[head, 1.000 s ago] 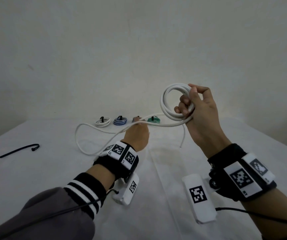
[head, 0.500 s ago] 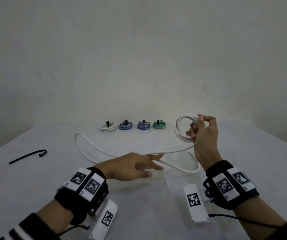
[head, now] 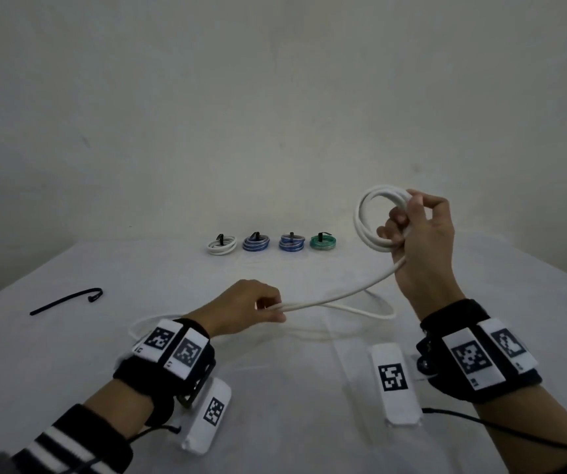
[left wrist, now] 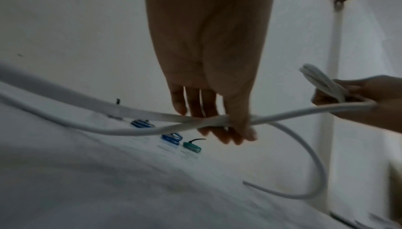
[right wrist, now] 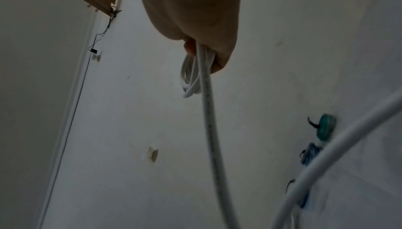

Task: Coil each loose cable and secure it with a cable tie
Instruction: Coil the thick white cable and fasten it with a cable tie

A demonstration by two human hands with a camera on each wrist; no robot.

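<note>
My right hand point(head: 408, 227) is raised above the table and grips a small coil of white cable point(head: 374, 217) of a few loops; in the right wrist view the coil point(right wrist: 191, 78) hangs from my fingers. A loose run of the same cable point(head: 340, 295) slopes down from it to my left hand point(head: 268, 307), which pinches it just above the table, as the left wrist view point(left wrist: 217, 122) shows. The remaining slack point(head: 371, 311) lies in curves on the white tabletop. A loose black cable tie point(head: 66, 301) lies at the far left.
Along the table's back stand tied coils: a white one point(head: 221, 244), two blue ones point(head: 256, 242) point(head: 292, 241) and a green one point(head: 323, 241). The white table point(head: 70, 354) ends at a plain wall. Marker-tagged white blocks hang under both wrists.
My left hand swung back from the coil, opened near the table, then closed on the slack cable. My right hand dipped with the coil, then rose again.
</note>
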